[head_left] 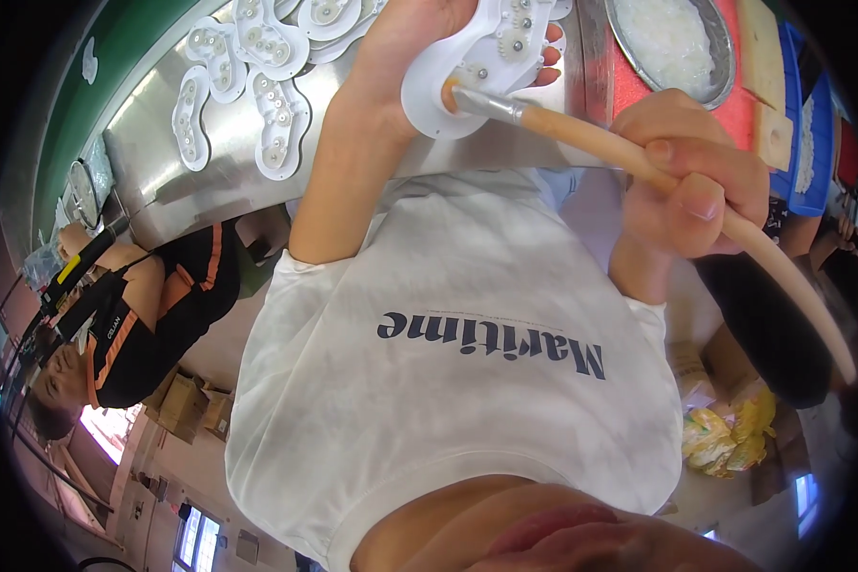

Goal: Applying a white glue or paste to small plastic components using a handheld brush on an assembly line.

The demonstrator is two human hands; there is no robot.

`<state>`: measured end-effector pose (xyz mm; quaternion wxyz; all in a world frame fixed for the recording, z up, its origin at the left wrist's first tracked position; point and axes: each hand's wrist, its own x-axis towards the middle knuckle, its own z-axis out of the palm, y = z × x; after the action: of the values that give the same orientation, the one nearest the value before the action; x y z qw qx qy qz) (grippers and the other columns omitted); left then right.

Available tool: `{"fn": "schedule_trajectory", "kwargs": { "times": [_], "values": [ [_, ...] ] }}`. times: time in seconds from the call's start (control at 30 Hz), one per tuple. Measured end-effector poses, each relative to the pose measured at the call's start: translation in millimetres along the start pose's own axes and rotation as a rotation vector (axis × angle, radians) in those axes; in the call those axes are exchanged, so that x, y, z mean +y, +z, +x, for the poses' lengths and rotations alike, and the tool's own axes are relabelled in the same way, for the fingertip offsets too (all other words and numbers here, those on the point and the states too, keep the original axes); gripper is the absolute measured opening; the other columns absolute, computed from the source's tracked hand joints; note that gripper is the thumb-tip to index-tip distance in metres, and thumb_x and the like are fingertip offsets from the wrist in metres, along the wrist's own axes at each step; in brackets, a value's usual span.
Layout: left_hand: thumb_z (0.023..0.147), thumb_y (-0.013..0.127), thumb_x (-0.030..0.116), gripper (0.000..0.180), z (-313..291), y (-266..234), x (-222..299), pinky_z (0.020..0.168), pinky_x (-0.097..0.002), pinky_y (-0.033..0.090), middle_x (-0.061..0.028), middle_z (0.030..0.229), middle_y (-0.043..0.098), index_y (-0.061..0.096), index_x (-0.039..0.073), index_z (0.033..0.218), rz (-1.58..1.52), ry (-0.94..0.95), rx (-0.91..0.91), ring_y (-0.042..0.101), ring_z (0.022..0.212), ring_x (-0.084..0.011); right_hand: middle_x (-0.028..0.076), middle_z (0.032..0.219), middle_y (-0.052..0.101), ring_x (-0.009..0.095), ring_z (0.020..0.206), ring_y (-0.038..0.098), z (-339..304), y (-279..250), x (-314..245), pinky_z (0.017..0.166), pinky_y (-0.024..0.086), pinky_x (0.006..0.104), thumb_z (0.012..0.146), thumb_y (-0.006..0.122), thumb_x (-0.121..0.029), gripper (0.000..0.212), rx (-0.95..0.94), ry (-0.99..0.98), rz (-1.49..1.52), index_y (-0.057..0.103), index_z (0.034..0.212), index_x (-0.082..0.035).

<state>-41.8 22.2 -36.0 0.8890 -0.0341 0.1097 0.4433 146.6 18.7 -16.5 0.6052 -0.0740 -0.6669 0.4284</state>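
My left hand (396, 52) is wrapped round a white plastic gear housing (429, 81) at the top of the view, its fingertips showing past the far edge. Small white gears on metal pins sit inside the housing. My right hand (696, 176) grips a paintbrush (582, 133) by its long, curved wooden handle. The brush's metal ferrule points left, and its tip touches the housing near a round recess at the lower end. To the right of the housing, a metal bowl (730, 71) holds a whitish, translucent grease-like substance (663, 38).
Several similar gear housings (281, 124) lie on the shiny metal table (143, 133) at upper left. The bowl rests on a red surface (639, 81) beside pale wooden blocks (770, 133) and a blue tray (815, 181). Another person (162, 296) works at far left.
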Motion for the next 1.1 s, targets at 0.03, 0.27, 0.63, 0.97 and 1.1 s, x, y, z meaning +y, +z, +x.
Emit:
{"fn": "schedule_trajectory", "kwargs": {
  "times": [0.03, 0.27, 0.63, 0.97, 1.1],
  "values": [
    [0.099, 0.032, 0.043, 0.053, -0.5, 2.5, -0.6, 0.072, -0.0423, 0.058, -0.0188, 0.098, 0.064, 0.046, -0.002, 0.123, -0.014, 0.008, -0.02, 0.068, 0.081, -0.0306, 0.017, 0.067, 0.058, 0.016, 0.051, 0.051, 0.1, 0.0, -0.1, 0.046, 0.042, 0.0261, 0.087, 0.052, -0.004, 0.013, 0.015, -0.017, -0.018, 0.051, 0.086, 0.008],
    [0.099, 0.031, 0.042, 0.052, -1.6, 5.2, -1.0, 0.072, -0.041, 0.058, -0.0187, 0.1, 0.064, 0.046, -0.001, 0.125, 0.062, 0.047, -0.004, 0.067, 0.082, -0.0299, 0.017, 0.067, 0.059, 0.015, 0.051, 0.05, -0.8, -15.5, -12.3, 0.045, 0.04, 0.025, 0.088, 0.052, -0.004, 0.013, -0.004, 0.122, -0.079, 0.051, 0.083, 0.008],
    [0.098, 0.029, 0.042, 0.051, 1.9, -2.8, -15.6, 0.081, -0.0417, 0.051, -0.0166, 0.097, 0.062, 0.047, 0.002, 0.123, 0.376, 0.206, 0.231, 0.063, 0.087, -0.0259, 0.017, 0.061, 0.057, 0.02, 0.044, 0.052, -4.1, -52.6, -23.4, 0.039, 0.042, 0.0278, 0.09, 0.049, -0.011, 0.021, 0.496, 0.176, -0.328, 0.051, 0.078, 0.005],
    [0.098, 0.026, 0.043, 0.054, 1.5, -9.2, -14.7, 0.085, -0.0439, 0.05, -0.0179, 0.099, 0.061, 0.042, 0.001, 0.128, 0.369, 0.312, 0.207, 0.062, 0.09, -0.0289, 0.011, 0.061, 0.06, 0.013, 0.049, 0.058, 9.1, -70.6, 25.4, 0.047, 0.048, 0.0237, 0.092, 0.056, -0.015, 0.023, 0.642, 0.419, -0.754, 0.056, 0.081, 0.005],
    [0.097, 0.028, 0.043, 0.054, 3.6, -9.1, -13.6, 0.085, -0.0444, 0.05, -0.0183, 0.099, 0.061, 0.043, 0.001, 0.127, 0.338, 0.282, 0.207, 0.062, 0.091, -0.0294, 0.011, 0.061, 0.06, 0.014, 0.05, 0.059, 10.2, -70.1, 31.6, 0.048, 0.049, 0.0235, 0.092, 0.056, -0.015, 0.023, 0.553, 0.459, -0.783, 0.057, 0.082, 0.006]
  ]
}}
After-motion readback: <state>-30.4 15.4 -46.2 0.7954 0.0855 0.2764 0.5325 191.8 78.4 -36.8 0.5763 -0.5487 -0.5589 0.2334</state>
